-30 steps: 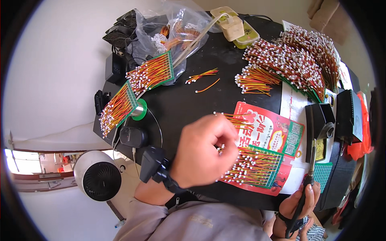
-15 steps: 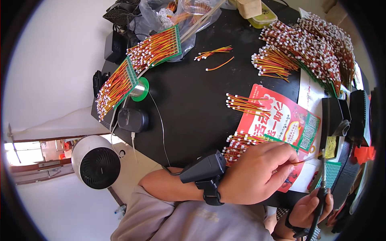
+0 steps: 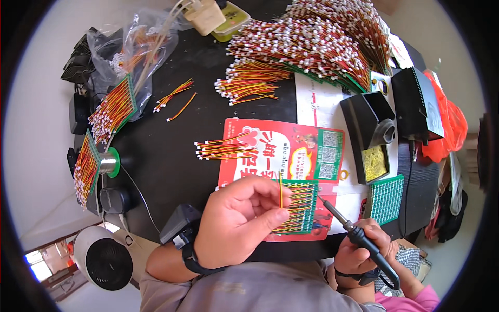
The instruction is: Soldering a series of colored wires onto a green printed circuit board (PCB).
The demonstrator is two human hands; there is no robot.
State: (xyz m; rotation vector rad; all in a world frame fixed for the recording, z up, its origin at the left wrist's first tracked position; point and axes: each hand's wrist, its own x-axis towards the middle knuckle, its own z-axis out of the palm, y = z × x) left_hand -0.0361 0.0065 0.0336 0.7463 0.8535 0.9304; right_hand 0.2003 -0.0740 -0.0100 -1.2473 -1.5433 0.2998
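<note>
Thin yellow-red wire [image 3: 281,190] was pinched upright between thumb and fingertips of the left hand [image 3: 236,221], fingers curled in tight around it; wire stood just over the left edge of the green circuit board [image 3: 300,206], lower end hidden behind the fingers. Board sat near the desk's front edge on a red printed flyer [image 3: 280,151], already carrying a row of wires. Right hand [image 3: 358,252] was closed in a fist-like grip on the black handle of a soldering iron [image 3: 358,236], tip pointing up-left and sitting at the board's right edge; contact with board couldn't be confirmed. Left wrist wore a black strap with a boxy black device [image 3: 179,231]. A small loose bundle of cut wires [image 3: 221,150] lay on the flyer's left edge, just beyond the board. Right of the flyer: black iron stand [image 3: 371,132] with yellowish sponge, and a second green board [image 3: 386,198] near the desk's right front edge. Far edge of the black desk [image 3: 156,156] held large piles of wired boards [image 3: 317,47]. Left edge: more wired boards [image 3: 112,109], a solder spool [image 3: 109,163], and a clear plastic bag [image 3: 130,47]. A white fan [image 3: 101,257] stood below the desk's front-left corner.
</note>
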